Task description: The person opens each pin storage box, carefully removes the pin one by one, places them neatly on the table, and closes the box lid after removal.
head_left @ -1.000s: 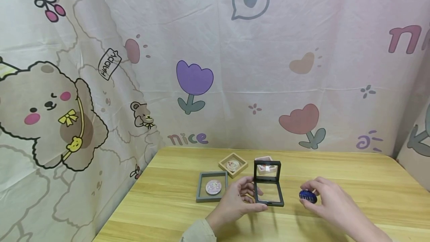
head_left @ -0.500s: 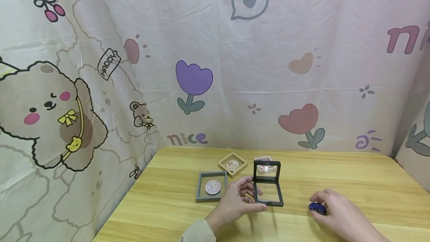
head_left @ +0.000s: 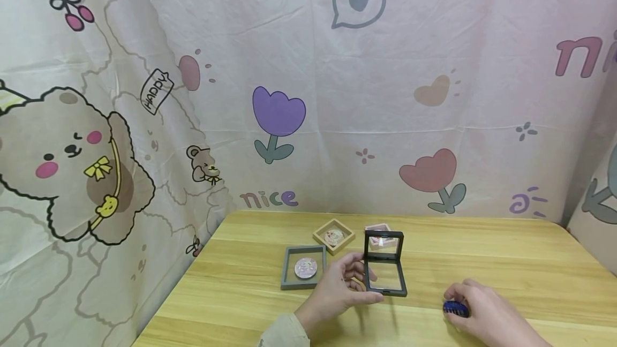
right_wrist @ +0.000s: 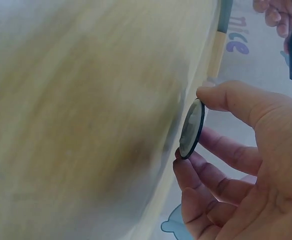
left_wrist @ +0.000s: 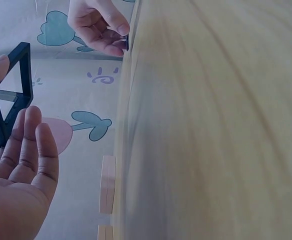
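My left hand (head_left: 337, 287) holds a black hinged display frame (head_left: 385, 292) by its left side, thumb along the front edge. The frame is unfolded, one half upright and one half flat, with clear film in both. It is held above the table. Off to the right, my right hand (head_left: 494, 312) pinches a round badge (head_left: 455, 308) between thumb and fingers. Its dark blue face with pale marks shows in the head view. The right wrist view shows the badge (right_wrist: 191, 129) nearly edge-on, with a pale back and a dark rim, above the tabletop.
On the wooden table (head_left: 530, 261), left of the frame, lies a grey tray (head_left: 288, 285) with a round badge (head_left: 306, 268). Behind it are a wooden tray (head_left: 351, 235) holding another badge and a pink tray (head_left: 370, 227), partly hidden by the frame. A printed curtain (head_left: 337, 95) hangs behind.
My right hand has moved right and nearer to me, lower in the head view, still pinching the badge, which has tilted slightly. The left hand and the frame have stayed put.
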A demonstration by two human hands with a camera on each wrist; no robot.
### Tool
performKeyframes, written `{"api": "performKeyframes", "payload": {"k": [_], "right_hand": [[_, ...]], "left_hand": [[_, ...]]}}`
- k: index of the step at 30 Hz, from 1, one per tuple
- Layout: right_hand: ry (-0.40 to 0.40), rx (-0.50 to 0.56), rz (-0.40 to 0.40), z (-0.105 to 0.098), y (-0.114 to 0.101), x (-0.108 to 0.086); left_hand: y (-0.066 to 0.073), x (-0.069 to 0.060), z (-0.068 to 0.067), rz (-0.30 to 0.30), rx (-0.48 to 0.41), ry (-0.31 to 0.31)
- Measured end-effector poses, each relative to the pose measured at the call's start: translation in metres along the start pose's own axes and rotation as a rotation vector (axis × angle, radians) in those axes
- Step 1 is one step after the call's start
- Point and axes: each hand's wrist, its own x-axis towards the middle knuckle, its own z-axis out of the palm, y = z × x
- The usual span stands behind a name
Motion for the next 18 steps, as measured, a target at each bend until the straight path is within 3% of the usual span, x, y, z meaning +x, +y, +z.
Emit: {"api": "performKeyframes", "payload": {"k": [18], "right_hand": [[-0.061,0.025,0.006,0.0029,-0.0002,0.0011]], "left_hand": [[0.0015,-0.0022,-0.0013,0.024,-0.003,-0.002]]}}
